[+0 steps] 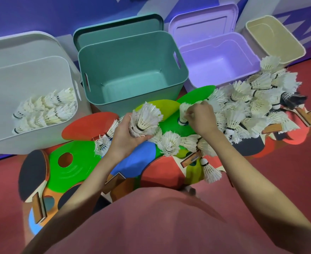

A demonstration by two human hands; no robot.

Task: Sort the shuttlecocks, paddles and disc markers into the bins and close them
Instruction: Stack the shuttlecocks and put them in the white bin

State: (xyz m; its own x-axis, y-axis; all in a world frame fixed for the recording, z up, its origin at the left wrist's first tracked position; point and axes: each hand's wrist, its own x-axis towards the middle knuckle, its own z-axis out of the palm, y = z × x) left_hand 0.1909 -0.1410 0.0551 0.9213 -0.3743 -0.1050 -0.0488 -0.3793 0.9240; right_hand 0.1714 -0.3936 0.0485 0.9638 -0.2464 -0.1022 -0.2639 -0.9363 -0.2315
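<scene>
My left hand (126, 134) grips a bunch of white feather shuttlecocks (145, 121) above the disc markers. My right hand (199, 117) pinches a single shuttlecock (183, 111) standing on a green disc marker (173, 125). A large pile of shuttlecocks (252, 103) lies to the right, and a few more (171, 143) sit between my arms. The white bin (41, 74) at the left holds several shuttlecocks (44, 112). Flat disc markers in red (88, 125), green (72, 167) and blue (138, 162) overlap on the floor. A black-faced paddle (32, 175) lies at the left.
A teal bin (132, 70) stands in the middle with its lid (118, 28) behind it. The purple bin (217, 59) and its lid (204, 21) are right of it. A beige bin (274, 37) stands at the far right. More paddles (306, 116) lie under the right pile. The floor is red.
</scene>
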